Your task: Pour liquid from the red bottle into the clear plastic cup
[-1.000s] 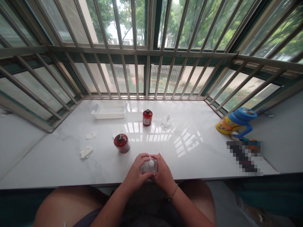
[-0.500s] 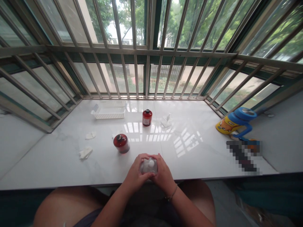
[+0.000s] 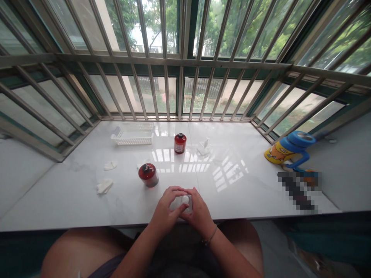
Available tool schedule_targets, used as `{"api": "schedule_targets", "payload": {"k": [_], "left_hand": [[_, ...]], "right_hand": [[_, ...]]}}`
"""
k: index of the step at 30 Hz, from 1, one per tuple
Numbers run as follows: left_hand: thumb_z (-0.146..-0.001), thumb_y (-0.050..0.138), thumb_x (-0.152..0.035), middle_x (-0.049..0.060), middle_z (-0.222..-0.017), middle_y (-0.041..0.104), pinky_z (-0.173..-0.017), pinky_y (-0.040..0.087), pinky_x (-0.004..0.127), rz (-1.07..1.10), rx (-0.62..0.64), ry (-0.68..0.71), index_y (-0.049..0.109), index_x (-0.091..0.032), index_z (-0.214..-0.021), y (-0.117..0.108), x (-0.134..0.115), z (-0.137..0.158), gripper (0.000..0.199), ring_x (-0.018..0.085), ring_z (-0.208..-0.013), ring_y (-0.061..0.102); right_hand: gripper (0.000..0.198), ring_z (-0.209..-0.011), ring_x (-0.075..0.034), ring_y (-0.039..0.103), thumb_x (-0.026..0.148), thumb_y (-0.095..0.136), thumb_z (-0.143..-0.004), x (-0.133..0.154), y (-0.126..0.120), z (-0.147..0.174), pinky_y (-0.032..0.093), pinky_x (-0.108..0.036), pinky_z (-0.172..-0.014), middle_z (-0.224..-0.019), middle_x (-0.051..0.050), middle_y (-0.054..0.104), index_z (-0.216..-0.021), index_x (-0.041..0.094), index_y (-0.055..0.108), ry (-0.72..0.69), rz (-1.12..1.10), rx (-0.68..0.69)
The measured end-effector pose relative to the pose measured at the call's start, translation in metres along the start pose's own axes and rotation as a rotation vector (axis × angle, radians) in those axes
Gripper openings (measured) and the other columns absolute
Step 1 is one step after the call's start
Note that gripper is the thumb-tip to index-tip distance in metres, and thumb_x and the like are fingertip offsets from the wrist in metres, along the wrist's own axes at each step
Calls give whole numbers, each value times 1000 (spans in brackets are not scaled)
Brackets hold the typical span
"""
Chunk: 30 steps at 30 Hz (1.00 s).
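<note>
White marble-look sill point(image 3: 237, 185) inside a barred bay window, trees outside. At the middle of the near edge, both hands wrap one small clear bottle point(image 3: 183, 203) with a whitish cap. Left hand point(image 3: 166, 210) clasps it from the left, fingers curled over the top; right hand point(image 3: 199, 210) clasps from the right. Bottle sits between the palms, equally near both, seemingly upright; lower body hidden. Just beyond, toward the left, a round dark-red jar point(image 3: 148, 175). Farther back at centre, a red bottle point(image 3: 180, 143). White basket point(image 3: 132, 134) near the back-left corner. Blue-and-yellow cup point(image 3: 290, 148) at the right edge.
</note>
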<state>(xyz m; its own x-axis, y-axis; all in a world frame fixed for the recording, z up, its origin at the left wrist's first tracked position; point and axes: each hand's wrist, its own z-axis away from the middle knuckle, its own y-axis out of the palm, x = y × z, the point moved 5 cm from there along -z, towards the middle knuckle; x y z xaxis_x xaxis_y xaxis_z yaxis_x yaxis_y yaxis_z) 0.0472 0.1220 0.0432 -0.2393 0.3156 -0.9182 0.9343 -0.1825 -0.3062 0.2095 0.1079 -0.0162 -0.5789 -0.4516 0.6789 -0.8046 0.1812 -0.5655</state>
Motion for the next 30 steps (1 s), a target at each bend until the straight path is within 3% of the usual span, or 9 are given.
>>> {"api": "schedule_targets", "payload": {"k": [8,13,20,30], "left_hand": [[-96,77,-46,11,-123,69,-112,53,46,110,-190,-31,77,-24,-111,-20,1,0,26,30,-123,66],[-95,78,-47,10,-124,70,-111,53,47,28,-170,-51,78,-26,-112,-21,0,2,27,30,-122,67],[-90,83,-37,9,-131,68,-110,54,50,-168,-50,2,78,-30,-112,-6,0,4,23,32,-124,66],[-96,79,-33,8,-125,69,-108,54,45,-157,-202,107,76,-30,-119,-23,-23,9,24,28,-119,67]], "right_hand": [[78,-122,-34,71,51,93,-79,-1,-1,2,52,-62,-118,-127,-12,72,-140,24,53,25,29,23],[76,-124,-35,71,50,92,-80,-2,1,3,52,-62,-118,-127,-12,72,-140,25,53,31,33,17],[68,-119,-33,72,41,87,-84,0,1,1,50,-63,-120,-126,-10,72,-139,26,51,1,1,23],[69,-122,-33,71,44,87,-84,-1,0,2,50,-62,-119,-126,-10,73,-141,25,52,31,22,17]]}}
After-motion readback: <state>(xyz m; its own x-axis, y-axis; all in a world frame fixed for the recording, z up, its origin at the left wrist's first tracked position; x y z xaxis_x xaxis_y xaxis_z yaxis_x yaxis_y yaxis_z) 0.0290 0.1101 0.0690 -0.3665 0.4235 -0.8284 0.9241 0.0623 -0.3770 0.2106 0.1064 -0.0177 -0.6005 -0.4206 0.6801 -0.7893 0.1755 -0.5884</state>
